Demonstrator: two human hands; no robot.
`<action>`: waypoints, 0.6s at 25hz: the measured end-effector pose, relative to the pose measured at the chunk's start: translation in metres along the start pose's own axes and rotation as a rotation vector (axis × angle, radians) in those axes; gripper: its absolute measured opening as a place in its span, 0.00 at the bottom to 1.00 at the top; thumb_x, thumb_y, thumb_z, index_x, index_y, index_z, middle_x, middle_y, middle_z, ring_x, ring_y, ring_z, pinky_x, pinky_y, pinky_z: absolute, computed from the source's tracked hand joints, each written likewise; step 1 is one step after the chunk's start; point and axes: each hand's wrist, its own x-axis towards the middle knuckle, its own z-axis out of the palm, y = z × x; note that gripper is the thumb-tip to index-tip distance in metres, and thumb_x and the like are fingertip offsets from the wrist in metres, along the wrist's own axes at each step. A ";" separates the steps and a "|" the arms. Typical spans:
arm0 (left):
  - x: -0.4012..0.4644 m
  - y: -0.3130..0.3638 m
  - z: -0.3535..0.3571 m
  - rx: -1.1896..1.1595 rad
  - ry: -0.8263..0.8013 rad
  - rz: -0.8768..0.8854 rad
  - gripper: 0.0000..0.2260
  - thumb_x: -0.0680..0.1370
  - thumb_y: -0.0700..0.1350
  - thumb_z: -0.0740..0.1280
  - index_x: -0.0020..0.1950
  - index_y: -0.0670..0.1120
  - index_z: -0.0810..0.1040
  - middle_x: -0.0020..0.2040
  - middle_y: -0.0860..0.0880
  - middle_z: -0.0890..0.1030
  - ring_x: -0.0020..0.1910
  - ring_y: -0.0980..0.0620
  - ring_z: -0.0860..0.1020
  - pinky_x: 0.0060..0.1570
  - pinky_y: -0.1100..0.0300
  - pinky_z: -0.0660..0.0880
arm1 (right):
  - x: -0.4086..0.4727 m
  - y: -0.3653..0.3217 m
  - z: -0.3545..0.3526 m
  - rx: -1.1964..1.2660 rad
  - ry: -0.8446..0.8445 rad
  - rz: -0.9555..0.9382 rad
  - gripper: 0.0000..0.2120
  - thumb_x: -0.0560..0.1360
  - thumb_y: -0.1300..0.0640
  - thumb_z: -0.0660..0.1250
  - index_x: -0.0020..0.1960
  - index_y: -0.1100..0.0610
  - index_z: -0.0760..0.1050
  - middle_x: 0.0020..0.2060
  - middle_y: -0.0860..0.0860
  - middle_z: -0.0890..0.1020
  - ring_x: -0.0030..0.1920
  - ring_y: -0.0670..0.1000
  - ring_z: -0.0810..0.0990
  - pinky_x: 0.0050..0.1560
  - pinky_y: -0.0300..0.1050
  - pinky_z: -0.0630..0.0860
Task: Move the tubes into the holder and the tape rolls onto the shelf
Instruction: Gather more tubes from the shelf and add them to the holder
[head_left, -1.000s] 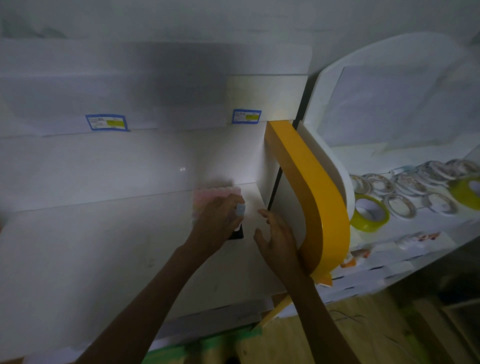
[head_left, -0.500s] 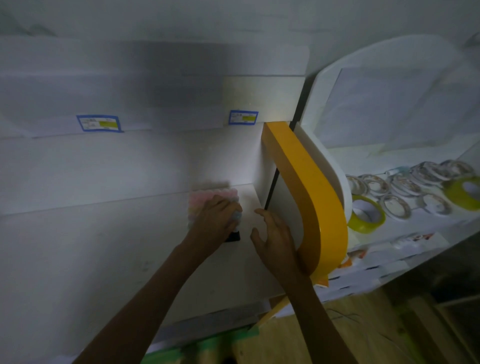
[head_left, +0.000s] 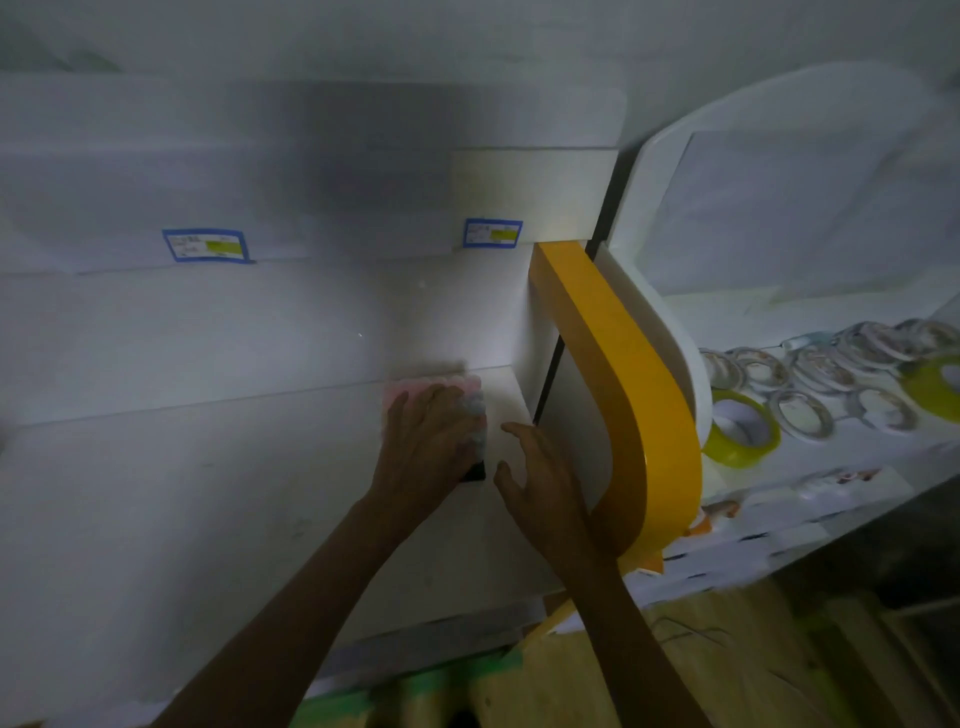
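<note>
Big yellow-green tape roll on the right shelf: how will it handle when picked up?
The yellow-green tape roll lies flat on the shelf, so it probably won't roll unless tipped onto its edge. Its wide open core suggests an easy, fairly light pinch. It looks rigid, not floppy.

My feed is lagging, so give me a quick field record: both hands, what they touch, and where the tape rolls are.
left hand: resting over the pink holder at the back right of the white shelf, fingers curled; whether it grips a tube is hidden
right hand: open, empty, hovering beside the yellow divider
tape rolls: lying on the right shelf, beyond the divider
lighting: dim, details blurred
</note>
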 end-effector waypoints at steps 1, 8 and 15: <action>0.000 -0.001 0.002 0.032 0.046 0.011 0.18 0.74 0.47 0.68 0.63 0.47 0.73 0.63 0.45 0.73 0.63 0.41 0.72 0.63 0.41 0.67 | -0.001 0.000 0.001 0.002 0.020 -0.022 0.20 0.77 0.55 0.63 0.67 0.57 0.71 0.62 0.54 0.76 0.63 0.53 0.74 0.63 0.42 0.67; -0.008 0.008 -0.021 -0.069 -0.050 -0.058 0.24 0.73 0.51 0.70 0.67 0.46 0.73 0.62 0.46 0.75 0.62 0.43 0.74 0.59 0.37 0.70 | -0.008 -0.003 0.004 0.001 0.047 -0.022 0.23 0.75 0.49 0.60 0.63 0.62 0.74 0.58 0.59 0.79 0.59 0.58 0.78 0.60 0.46 0.68; -0.044 0.011 -0.077 -0.128 -0.057 -0.110 0.29 0.68 0.53 0.71 0.67 0.44 0.73 0.60 0.48 0.78 0.58 0.49 0.74 0.60 0.50 0.72 | -0.026 -0.040 -0.026 0.009 0.086 -0.168 0.23 0.77 0.46 0.58 0.68 0.56 0.70 0.63 0.52 0.75 0.63 0.49 0.71 0.63 0.42 0.69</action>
